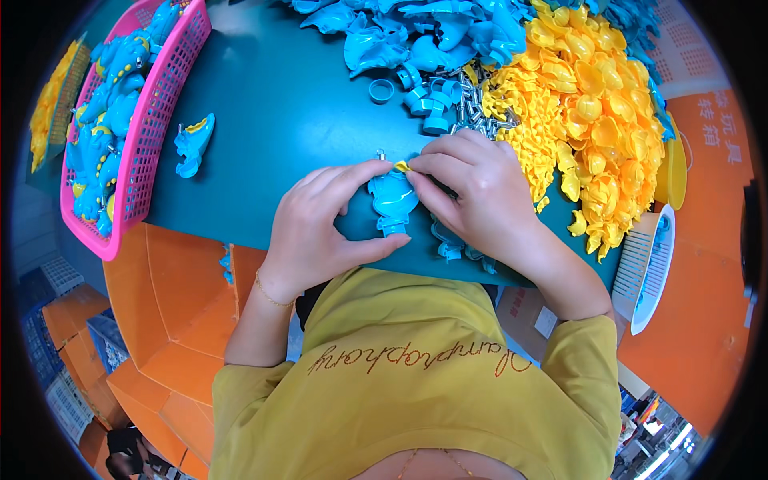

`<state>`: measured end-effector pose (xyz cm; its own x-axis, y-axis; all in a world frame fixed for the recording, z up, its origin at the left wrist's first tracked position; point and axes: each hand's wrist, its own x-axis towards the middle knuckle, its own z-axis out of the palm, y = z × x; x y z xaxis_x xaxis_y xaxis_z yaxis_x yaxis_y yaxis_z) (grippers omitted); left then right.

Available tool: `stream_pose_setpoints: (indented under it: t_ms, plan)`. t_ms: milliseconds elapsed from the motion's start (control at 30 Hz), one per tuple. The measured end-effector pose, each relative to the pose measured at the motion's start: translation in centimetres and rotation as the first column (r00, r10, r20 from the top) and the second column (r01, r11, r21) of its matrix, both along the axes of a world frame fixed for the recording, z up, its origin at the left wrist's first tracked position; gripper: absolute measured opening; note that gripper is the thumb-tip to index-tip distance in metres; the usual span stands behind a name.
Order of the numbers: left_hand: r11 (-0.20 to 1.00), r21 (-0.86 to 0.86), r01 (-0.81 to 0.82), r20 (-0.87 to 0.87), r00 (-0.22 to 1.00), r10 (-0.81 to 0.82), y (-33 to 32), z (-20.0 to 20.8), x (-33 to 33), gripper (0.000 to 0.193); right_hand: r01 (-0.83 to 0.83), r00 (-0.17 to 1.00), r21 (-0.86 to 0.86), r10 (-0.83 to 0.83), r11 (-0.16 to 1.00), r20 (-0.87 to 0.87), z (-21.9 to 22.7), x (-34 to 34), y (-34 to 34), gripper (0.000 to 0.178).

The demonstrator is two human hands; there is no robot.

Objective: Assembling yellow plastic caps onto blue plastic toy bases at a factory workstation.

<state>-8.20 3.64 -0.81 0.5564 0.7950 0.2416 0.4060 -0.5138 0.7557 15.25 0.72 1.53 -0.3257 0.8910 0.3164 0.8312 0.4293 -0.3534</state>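
Note:
My left hand [320,212] is closed round a blue plastic toy part [392,198], thumb at its lower end and fingertip near its top. A small metal piece [381,154] sticks up from the toy part's upper end. At its top right edge, my right hand [480,188] pinches a small yellow plastic piece [402,166] that touches the blue part. Some blue pieces [450,244] lie by the table edge, partly hidden under my right forearm. A similar blue part with a yellow edge [193,146] lies apart on the left of the table.
A pink basket [148,152] of blue-and-yellow toy parts stands at the left. Blue shells [384,40], blue rings [432,104], metal pins [478,104] and yellow pieces [592,120] are heaped on the green table [264,104]. A white basket [652,272] hangs near the right edge.

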Motion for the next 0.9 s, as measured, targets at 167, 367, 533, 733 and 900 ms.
stream_pose_setpoints:
  t_ms: [167,367,533,733,900]
  plan:
    - [1.0,-0.001,-0.002,-0.008,1.0,0.002,0.0,-0.1,-0.1,0.072,-0.066,0.991,-0.007,0.067,0.998,0.113,0.7,0.1,0.2,0.017]
    - [1.0,-0.031,-0.004,0.01,1.0,0.004,-0.1,-0.2,0.1,0.079,-0.133,0.967,-0.002,0.131,0.991,0.217,0.2,0.4,0.1,0.031]
    - [1.0,0.0,-0.003,-0.007,1.0,0.003,-0.1,-0.1,0.0,0.073,-0.171,0.912,-0.136,0.209,0.976,0.354,1.5,-0.3,-0.9,0.034]
    - [0.995,0.094,0.041,-0.032,0.999,-0.039,0.4,0.5,-0.8,0.07,-0.201,0.972,-0.215,0.221,0.956,0.074,2.1,2.7,0.9,0.036]
    - [0.958,0.126,-0.259,-0.301,0.91,0.285,2.5,3.3,-6.6,0.066,-0.011,0.982,-0.052,0.001,0.999,-0.19,3.5,6.8,1.5,0.018]
